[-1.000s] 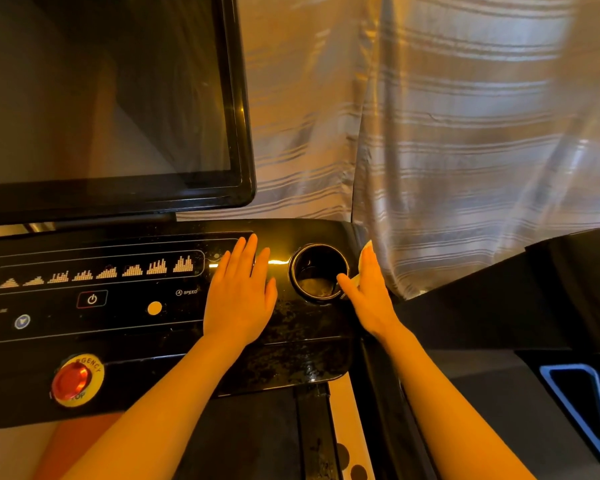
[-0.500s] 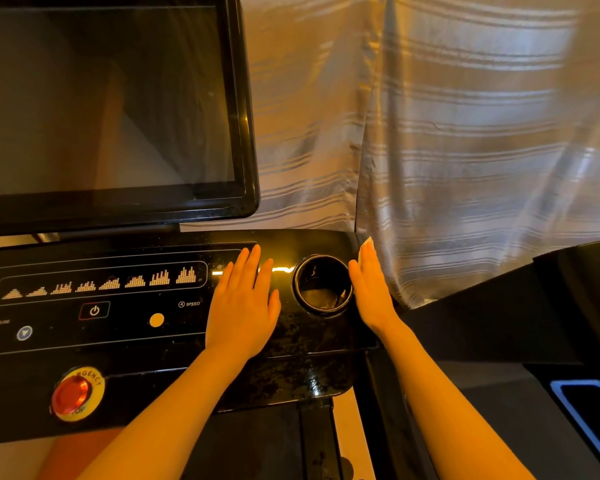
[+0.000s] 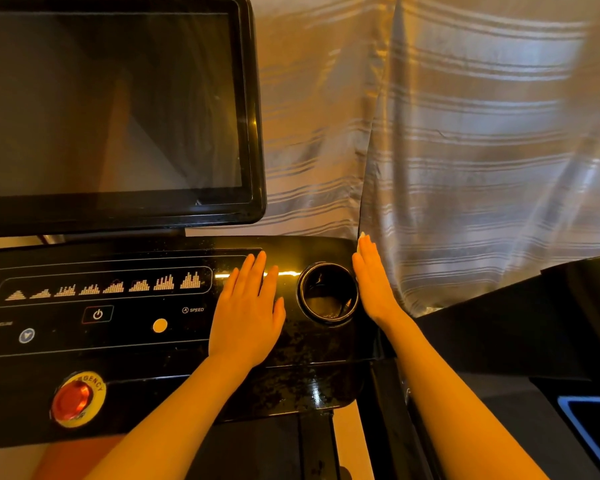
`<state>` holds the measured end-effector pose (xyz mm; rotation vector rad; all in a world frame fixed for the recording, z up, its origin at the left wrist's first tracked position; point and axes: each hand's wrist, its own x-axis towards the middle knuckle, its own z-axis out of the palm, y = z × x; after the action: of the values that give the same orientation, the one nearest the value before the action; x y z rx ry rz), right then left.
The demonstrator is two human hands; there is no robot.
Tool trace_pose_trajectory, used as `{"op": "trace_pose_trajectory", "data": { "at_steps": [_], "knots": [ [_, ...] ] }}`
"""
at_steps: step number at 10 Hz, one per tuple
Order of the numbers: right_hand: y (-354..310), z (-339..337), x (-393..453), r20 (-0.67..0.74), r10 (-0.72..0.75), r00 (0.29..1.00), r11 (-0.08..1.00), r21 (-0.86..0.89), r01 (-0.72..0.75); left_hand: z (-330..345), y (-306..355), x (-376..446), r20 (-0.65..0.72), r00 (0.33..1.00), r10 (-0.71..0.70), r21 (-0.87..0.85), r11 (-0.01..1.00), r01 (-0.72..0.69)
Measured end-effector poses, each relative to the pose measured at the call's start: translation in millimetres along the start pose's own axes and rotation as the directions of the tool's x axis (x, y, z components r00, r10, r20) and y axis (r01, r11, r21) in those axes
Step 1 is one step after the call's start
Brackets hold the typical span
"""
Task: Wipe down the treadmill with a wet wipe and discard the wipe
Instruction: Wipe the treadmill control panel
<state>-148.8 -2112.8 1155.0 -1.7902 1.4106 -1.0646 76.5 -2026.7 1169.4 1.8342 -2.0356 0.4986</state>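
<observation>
Pressing flat on the treadmill console (image 3: 312, 341), centre of frame: both hands, fingers straight. Left hand (image 3: 246, 313) is lying palm-down on the glossy panel, just left of the round cup holder (image 3: 328, 294). Right hand (image 3: 371, 282) is sitting edge-on at the console's right rim, just right of the cup holder, fingers extended. A pale sliver of wet wipe (image 3: 360, 241) is showing at the right fingertips, under the hand; most of it is hidden, so I cannot tell its fold or size. Console edge is running directly under the right hand, striped curtain (image 3: 465, 150) hanging close behind it at upper right. Dark screen (image 3: 111, 105) is filling the upper left. Red emergency stop button (image 3: 73, 400) is sitting lower left, well apart from both hands. Panel surface near the left hand is looking streaked and wet.
</observation>
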Motion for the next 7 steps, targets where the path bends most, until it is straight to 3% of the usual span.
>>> {"op": "trace_pose_trajectory", "data": {
  "at_steps": [1,4,7],
  "knots": [
    [0,4,-10,0.004,-0.11,0.994,0.994,-0.005,0.11,0,0,0,-0.012,1.0,-0.001,0.001,1.0,0.001],
    [-15,-7,-13,0.154,-0.253,0.955,0.967,0.018,0.254,1,1,1,-0.008,1.0,-0.008,-0.008,1.0,0.008],
    [-23,-9,-31,0.173,-0.188,0.967,0.98,0.1,0.173,-1,1,0,-0.025,1.0,-0.002,0.005,1.0,0.002]
  ]
}}
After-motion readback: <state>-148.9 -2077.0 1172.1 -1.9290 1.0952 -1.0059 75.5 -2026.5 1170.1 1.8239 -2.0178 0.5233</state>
